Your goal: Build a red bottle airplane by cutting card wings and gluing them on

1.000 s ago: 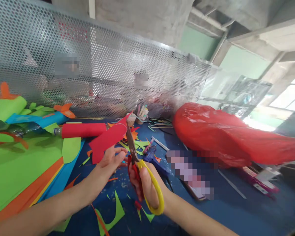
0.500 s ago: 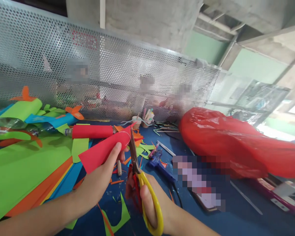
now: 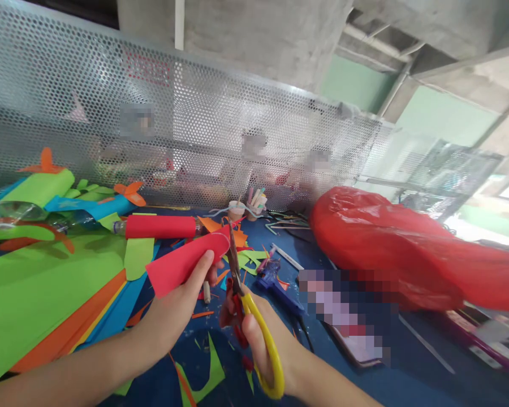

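Observation:
A red paper piece (image 3: 176, 265) with a curved line drawn near its right end is pinched in my left hand (image 3: 195, 288), thumb on top. My right hand (image 3: 265, 339) has its fingers through the yellow and red handles of a pair of scissors (image 3: 261, 325). The blades point up and meet the paper's rounded right end. Behind the paper lies a bottle wrapped in red paper (image 3: 161, 226). Orange and green scraps (image 3: 248, 260) are scattered beyond the blades.
Green sheets (image 3: 51, 288) and paper-covered bottles lie left. A blue glue gun (image 3: 277, 285), a pixelated phone-like object (image 3: 348, 322) and a large red plastic bag (image 3: 390, 243) are right. Cups (image 3: 236, 210) stand before a perforated metal screen (image 3: 237, 118), with people behind it.
The red paper and my left hand have shifted slightly right. The scissors' handles have drawn closer together, and the blades have closed somewhat at the paper's end.

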Available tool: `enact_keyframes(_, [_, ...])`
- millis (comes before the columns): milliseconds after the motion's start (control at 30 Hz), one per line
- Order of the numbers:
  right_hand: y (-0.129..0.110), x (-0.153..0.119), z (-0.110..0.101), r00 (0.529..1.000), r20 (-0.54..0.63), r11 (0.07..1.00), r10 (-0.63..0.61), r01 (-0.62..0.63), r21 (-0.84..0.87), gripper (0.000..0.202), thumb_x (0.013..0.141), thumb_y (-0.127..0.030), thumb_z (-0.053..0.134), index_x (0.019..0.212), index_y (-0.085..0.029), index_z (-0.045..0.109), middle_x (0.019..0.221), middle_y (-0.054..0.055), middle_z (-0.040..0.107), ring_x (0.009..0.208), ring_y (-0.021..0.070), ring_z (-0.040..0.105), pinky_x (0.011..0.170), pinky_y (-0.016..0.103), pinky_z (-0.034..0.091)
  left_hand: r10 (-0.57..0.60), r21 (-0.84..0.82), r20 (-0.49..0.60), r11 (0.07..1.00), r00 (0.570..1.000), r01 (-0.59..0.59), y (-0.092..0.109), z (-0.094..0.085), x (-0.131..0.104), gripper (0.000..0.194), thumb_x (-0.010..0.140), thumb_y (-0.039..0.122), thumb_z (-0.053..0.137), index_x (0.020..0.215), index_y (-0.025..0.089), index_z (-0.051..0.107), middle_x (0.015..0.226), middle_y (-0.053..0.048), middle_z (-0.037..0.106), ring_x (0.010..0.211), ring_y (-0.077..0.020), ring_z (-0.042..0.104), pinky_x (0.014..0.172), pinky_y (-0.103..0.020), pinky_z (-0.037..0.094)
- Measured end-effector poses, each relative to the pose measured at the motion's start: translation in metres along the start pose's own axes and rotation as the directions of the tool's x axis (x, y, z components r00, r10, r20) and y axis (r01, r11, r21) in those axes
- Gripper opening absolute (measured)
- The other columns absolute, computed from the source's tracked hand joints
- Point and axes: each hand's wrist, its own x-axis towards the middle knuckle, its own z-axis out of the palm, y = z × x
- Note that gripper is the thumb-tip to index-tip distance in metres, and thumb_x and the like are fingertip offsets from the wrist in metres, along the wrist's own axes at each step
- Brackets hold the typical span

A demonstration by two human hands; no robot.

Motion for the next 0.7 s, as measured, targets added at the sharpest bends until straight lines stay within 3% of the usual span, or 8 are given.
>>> enact_keyframes(200, [0.0074, -0.0005, 0.0017, 1.0, -0.011, 1.0, 0.01, -0.01, 0.011, 0.067, 0.081, -0.077, 0.014, 0.085, -0.018, 0.044, 0.073, 0.003, 0.052, 0.058, 0.0127, 0.04, 0.052, 0.025, 0.037, -0.05, -0.024, -0.018, 0.998, 0.999, 0.049, -0.0006, 0.0003, 0.0005, 0.041, 0.077, 0.066, 0.05, 0.075, 0.027, 0.063, 0.082, -0.001, 0.072, 0.096, -0.028, 0.061, 0.083, -0.032, 0.043])
enact_keyframes(567, [0.0019, 0.0033, -0.0016, 0.998, -0.057, 0.999, 0.038, -0.037, 0.024, 0.063, 0.082, -0.077, 0.016, 0.076, -0.019, 0.041, 0.064, -0.001, 0.045, 0.054, 0.0108, 0.035, 0.05, 0.025, 0.034, -0.014, 0.035, -0.069, 0.999, 0.997, 0.016, 0.0012, -0.001, 0.0034, 0.04, 0.077, 0.064, 0.052, 0.075, 0.027, 0.066, 0.086, -0.002, 0.073, 0.102, -0.0298, 0.061, 0.084, -0.033, 0.046])
enact_keyframes(700, [0.0016, 0.0042, -0.0021, 0.996, -0.053, 0.996, 0.071, -0.068, 0.062, 0.062, 0.08, -0.079, 0.019, 0.074, -0.02, 0.039, 0.056, -0.004, 0.039, 0.049, 0.0097, 0.034, 0.047, 0.024, 0.033, 0.009, 0.063, -0.108, 0.998, 0.994, -0.003, 0.0019, -0.0054, 0.0033, 0.029, 0.074, 0.057, 0.059, 0.085, 0.032, 0.07, 0.089, 0.0, 0.074, 0.104, -0.0313, 0.061, 0.084, -0.035, 0.047])
